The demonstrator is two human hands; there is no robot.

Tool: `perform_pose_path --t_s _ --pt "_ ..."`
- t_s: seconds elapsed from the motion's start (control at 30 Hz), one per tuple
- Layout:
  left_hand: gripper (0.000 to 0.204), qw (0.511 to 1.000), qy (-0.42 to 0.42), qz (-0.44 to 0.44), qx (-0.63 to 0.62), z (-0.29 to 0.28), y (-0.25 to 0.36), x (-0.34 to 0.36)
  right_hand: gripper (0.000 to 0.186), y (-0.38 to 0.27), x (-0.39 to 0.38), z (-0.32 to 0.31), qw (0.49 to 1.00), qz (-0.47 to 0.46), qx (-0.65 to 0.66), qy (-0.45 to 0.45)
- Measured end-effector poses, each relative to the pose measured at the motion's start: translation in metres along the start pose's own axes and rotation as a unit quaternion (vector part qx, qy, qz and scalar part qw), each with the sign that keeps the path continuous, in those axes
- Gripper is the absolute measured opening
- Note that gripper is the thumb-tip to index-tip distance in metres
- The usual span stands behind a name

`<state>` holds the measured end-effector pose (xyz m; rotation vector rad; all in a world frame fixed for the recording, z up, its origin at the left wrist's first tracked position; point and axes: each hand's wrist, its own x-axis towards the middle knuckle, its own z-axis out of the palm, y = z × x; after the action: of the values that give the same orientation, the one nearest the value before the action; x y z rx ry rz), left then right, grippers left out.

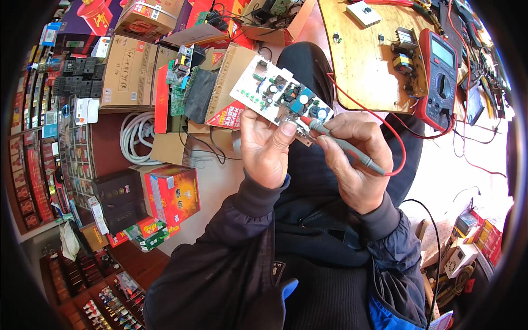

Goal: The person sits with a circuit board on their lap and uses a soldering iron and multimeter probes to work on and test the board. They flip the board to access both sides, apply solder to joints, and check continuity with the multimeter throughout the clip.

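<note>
My left hand (267,146) grips the lower edge of a white circuit board (247,88), thumb on top. The board is tilted and carries capacitors, a transformer and green parts. My right hand (360,157) is closed round a grey multimeter probe (356,150). Its red tip end points in among the parts near the board's lower right edge. Whether the tip touches metal is too small to tell. A red lead runs from the probe up past the table edge. The red multimeter (441,80) lies to the right, its screen too washed out to read.
A wooden worktop (360,82) at upper right bears a second circuit board (410,66), small transistors and a white block (363,14). Cardboard boxes (127,71), a coiled white cable (137,137) and a red box (173,195) stand left. Parts trays (115,302) lie lower left.
</note>
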<state>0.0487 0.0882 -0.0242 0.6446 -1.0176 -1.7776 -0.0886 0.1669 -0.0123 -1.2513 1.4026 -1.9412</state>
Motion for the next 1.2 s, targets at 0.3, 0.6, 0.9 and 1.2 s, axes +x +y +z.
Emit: perform_pose_path --t_s 0.3,0.6,0.9,1.2 --pt "0.062 0.999 0.019 0.026 0.009 0.009 -0.002 0.002 0.031 -0.009 0.002 -0.005 0.993 -0.068 -0.092 -0.031" --pt "0.063 1.0 0.015 0.027 0.005 0.006 -0.003 0.001 0.03 -0.003 0.001 0.0 0.996 -0.054 -0.067 -0.013" --pt "0.065 0.999 0.014 0.037 0.012 0.007 -0.005 0.001 0.034 -0.013 0.003 -0.002 0.984 -0.093 -0.144 -0.046" --pt "0.069 0.999 0.023 0.033 0.015 0.008 -0.004 0.0 0.033 -0.009 0.0 -0.001 0.987 -0.087 -0.132 -0.035"
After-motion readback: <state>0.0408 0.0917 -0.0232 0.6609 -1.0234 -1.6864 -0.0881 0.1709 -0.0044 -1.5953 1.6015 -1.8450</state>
